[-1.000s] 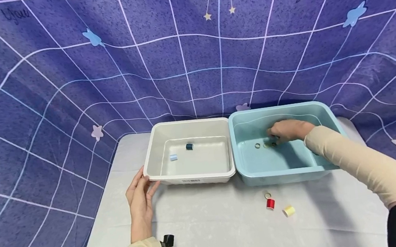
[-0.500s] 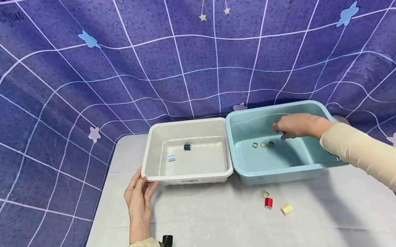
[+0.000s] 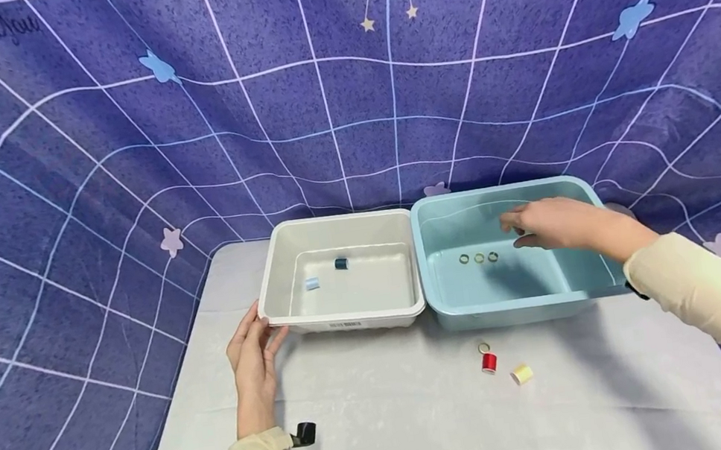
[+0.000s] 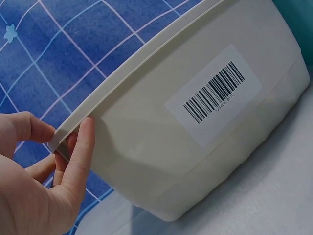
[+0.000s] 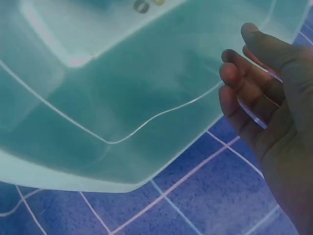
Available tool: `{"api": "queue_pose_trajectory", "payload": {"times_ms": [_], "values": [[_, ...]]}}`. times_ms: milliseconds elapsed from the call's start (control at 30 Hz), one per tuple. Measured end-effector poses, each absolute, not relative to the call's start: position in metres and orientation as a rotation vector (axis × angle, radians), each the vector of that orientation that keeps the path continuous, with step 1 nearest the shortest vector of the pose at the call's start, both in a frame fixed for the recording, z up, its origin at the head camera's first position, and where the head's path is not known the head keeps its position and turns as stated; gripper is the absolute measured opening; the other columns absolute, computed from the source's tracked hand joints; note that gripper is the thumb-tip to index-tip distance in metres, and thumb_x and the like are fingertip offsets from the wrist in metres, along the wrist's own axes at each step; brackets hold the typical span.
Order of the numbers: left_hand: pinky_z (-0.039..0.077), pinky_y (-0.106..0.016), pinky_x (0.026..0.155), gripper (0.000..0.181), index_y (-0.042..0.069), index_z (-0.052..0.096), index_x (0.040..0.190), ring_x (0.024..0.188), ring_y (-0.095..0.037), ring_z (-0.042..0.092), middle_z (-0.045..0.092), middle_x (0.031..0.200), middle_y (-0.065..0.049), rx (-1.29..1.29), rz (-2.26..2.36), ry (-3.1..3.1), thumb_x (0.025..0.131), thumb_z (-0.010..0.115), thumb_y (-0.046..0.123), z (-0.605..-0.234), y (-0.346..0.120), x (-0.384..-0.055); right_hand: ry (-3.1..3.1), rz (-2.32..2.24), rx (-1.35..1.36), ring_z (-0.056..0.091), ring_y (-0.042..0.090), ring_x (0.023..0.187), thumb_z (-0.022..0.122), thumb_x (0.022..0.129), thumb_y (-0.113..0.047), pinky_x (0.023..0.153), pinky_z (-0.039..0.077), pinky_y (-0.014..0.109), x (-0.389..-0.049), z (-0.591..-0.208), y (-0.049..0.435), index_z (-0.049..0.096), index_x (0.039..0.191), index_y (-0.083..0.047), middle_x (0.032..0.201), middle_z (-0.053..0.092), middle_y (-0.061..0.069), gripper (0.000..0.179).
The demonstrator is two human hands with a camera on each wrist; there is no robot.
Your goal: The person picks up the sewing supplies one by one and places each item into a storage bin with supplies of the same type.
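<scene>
At its front left corner, the white plastic bin (image 3: 345, 315) has its rim pinched by my left hand (image 3: 251, 358); the left wrist view shows the fingers (image 4: 84, 152) around that corner, beside a barcode label (image 4: 215, 93). My right hand (image 3: 556, 222) hovers inside the light blue bin (image 3: 505, 305), its fingers loosely bent and holding nothing. Below and left of it, three small rings lie in a row on the bin floor: a left ring (image 3: 464, 259), a middle yellowish ring (image 3: 479, 258) and a right dark ring (image 3: 493, 257).
Inside the white bin lie a dark blue thread spool (image 3: 341, 263) and a light blue spool (image 3: 311, 283). In front of the blue bin, a ring (image 3: 483, 348), a red spool (image 3: 489, 364) and a pale yellow spool (image 3: 522, 374) sit on the white-covered table (image 3: 384, 417). A purple curtain (image 3: 281, 129) hangs behind.
My right hand has pulled up and to the right, away from the rings, uncovering the rightmost one. The left hand keeps its hold on the white bin's corner.
</scene>
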State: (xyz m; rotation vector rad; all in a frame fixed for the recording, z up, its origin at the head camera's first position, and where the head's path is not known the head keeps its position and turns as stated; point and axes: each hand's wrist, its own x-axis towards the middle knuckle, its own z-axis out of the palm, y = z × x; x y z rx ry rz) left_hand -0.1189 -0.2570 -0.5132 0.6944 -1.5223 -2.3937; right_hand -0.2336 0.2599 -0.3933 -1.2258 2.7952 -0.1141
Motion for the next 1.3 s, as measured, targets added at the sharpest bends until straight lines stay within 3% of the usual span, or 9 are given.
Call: {"api": "queue_pose_trajectory", "payload": {"times_ms": [233,367,500,933,1300], "values": [[0.069,-0.026,0.084,0.047,0.007,0.056,0.150,0.094,-0.011,0.063,0.058,0.126,-0.008,0.708,-2.400,-1.512,0.104,0.051,0.000,-0.513,-0.258,-0.120,2.941,-0.265,-1.265,0.067,0.007,0.076,0.084,0.088,-0.015,0.061,0.061,0.030,-0.205,-0.386,0.267,0.069,0.108,-0.017,0.104,0.075,-0.005,0.026],[0.069,-0.025,0.084,0.046,0.006,0.057,0.149,0.093,-0.011,0.063,0.058,0.127,-0.008,0.704,-2.398,-1.506,0.104,0.051,0.000,-0.512,-0.258,-0.119,3.000,-0.383,-1.349,0.070,0.009,0.081,0.086,0.084,-0.012,0.066,0.063,0.030,-0.191,-0.387,0.270,0.069,0.106,-0.016,0.099,0.074,-0.007,0.028],[0.069,-0.025,0.085,0.046,0.006,0.056,0.149,0.094,-0.011,0.064,0.058,0.133,-0.008,0.690,-2.394,-1.512,0.104,0.051,0.000,-0.512,-0.258,-0.120,3.041,-0.479,-1.405,0.064,0.005,0.077,0.088,0.080,-0.010,0.063,0.059,0.024,-0.178,-0.392,0.272,0.069,0.105,-0.016,0.093,0.071,-0.010,0.031],[0.069,-0.026,0.085,0.046,0.005,0.056,0.150,0.093,-0.010,0.065,0.057,0.135,-0.009,0.691,-2.413,-1.495,0.104,0.050,0.000,-0.512,-0.257,-0.120,3.084,-0.927,-1.224,0.056,-0.006,0.078,0.087,0.075,0.004,0.065,0.049,0.010,-0.129,-0.416,0.276,0.070,0.110,-0.023,0.094,0.069,-0.015,0.047],[0.070,-0.024,0.083,0.047,0.005,0.054,0.151,0.091,-0.010,0.064,0.054,0.138,-0.010,0.682,-2.425,-1.473,0.105,0.049,-0.001,-0.513,-0.257,-0.121,3.078,-1.191,-1.084,0.058,-0.008,0.082,0.087,0.072,0.010,0.070,0.052,0.008,-0.097,-0.445,0.276,0.073,0.109,-0.021,0.096,0.070,-0.015,0.051]]}}
